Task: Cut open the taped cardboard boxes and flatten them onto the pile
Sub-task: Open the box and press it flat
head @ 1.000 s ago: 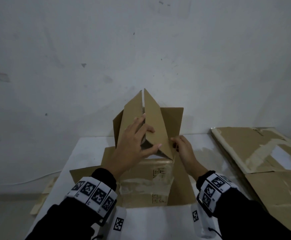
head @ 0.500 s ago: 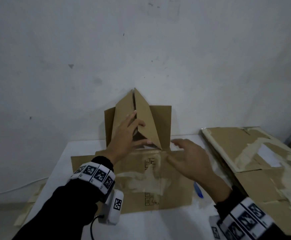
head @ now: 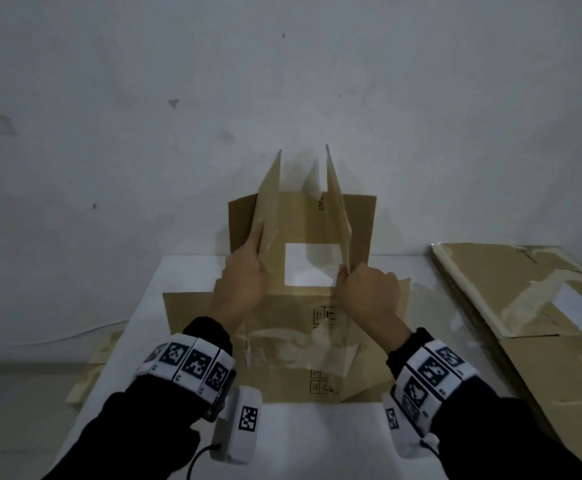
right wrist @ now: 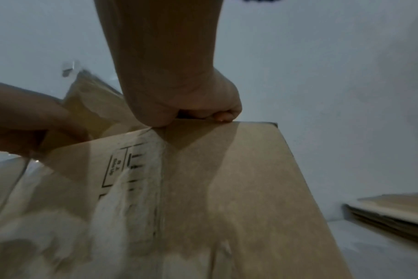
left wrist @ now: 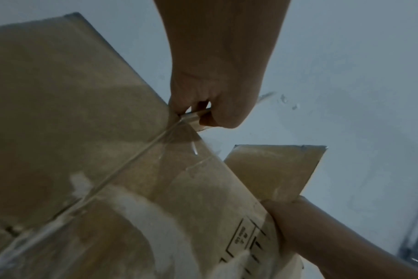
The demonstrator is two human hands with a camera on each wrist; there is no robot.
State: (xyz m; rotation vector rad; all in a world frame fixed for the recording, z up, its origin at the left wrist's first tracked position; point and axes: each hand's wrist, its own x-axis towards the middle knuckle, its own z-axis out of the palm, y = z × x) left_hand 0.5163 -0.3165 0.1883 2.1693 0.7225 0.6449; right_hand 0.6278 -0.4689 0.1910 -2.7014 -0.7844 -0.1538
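A brown cardboard box with torn clear tape lies opened on the white table. Two of its flaps stand upright and apart, with the table top showing between them. My left hand grips the lower edge of the left flap; the left wrist view shows the fingers curled round that edge. My right hand grips the base of the right flap, and its fist closes over the box's top edge. The pile of flattened boxes lies to the right.
A white wall stands close behind the table. Cardboard scraps and a thin cable lie on the floor at the left. The pile's edge runs close to the box's right side. Bare table lies in front of the box.
The two flaps that met in a peak now stand pulled apart. My right hand went from hovering open to gripping the right flap. The blue object beside the box is out of sight.
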